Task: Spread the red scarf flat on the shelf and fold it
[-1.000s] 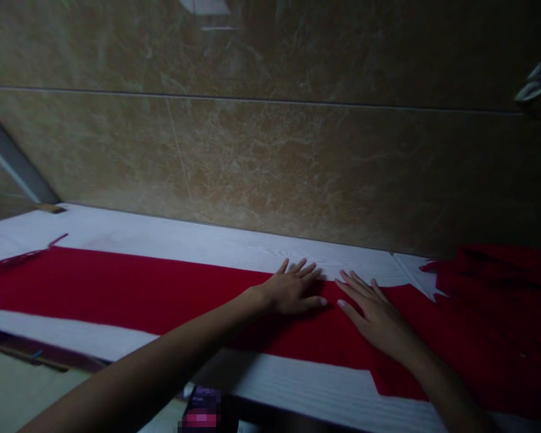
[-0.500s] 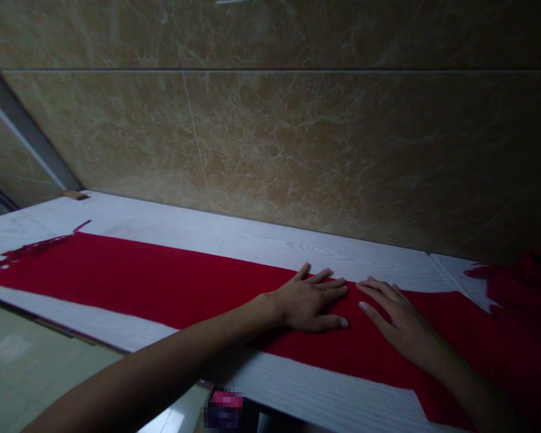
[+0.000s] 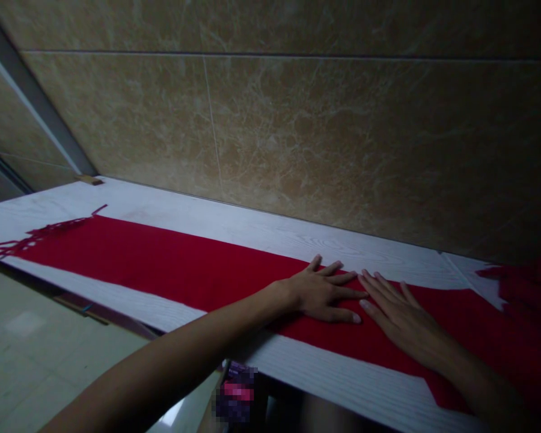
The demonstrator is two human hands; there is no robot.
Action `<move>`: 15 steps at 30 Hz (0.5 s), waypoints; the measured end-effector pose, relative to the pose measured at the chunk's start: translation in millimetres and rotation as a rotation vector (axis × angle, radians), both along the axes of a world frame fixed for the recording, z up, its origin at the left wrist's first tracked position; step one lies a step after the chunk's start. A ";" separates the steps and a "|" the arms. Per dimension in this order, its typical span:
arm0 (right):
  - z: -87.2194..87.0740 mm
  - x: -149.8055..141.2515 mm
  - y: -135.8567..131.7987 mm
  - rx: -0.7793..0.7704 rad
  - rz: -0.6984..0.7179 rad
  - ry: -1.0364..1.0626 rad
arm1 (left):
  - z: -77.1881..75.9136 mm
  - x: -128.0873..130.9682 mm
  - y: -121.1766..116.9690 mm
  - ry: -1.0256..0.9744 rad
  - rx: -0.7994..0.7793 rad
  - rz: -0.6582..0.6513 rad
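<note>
A long red scarf (image 3: 171,267) lies stretched flat along a white wood-grain table (image 3: 234,225), its fringe (image 3: 13,243) at the far left end. My left hand (image 3: 324,294) lies palm down on the scarf, fingers spread and pointing right. Just to its right, my right hand (image 3: 399,319) also rests flat on the red cloth with fingers stretched out, the fingertips of both hands nearly touching. Neither hand holds anything.
More red cloth (image 3: 527,282) is bunched at the table's right end. A tan marble-tiled wall (image 3: 297,132) rises directly behind the table. A small wooden block (image 3: 89,179) sits at the far left corner. The tiled floor (image 3: 22,355) shows at lower left.
Both hands have slid a little to the right along the scarf, staying flat. The view has turned, so the scarf's fringed left end now shows more fully.
</note>
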State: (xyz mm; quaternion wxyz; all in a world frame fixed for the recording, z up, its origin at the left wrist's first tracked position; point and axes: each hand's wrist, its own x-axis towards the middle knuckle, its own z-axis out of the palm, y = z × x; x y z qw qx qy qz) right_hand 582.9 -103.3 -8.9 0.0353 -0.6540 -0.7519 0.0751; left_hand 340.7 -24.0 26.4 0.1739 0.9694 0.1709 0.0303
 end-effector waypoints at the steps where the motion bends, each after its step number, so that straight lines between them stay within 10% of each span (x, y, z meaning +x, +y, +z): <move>1: -0.5 1.1 -1.0 0.006 0.004 -0.004 | 0.3 -0.3 0.0 0.005 -0.003 0.001; 15: -16.6 8.2 -5.7 0.156 0.021 0.014 | -3.5 -3.3 -0.4 -0.047 0.018 -0.014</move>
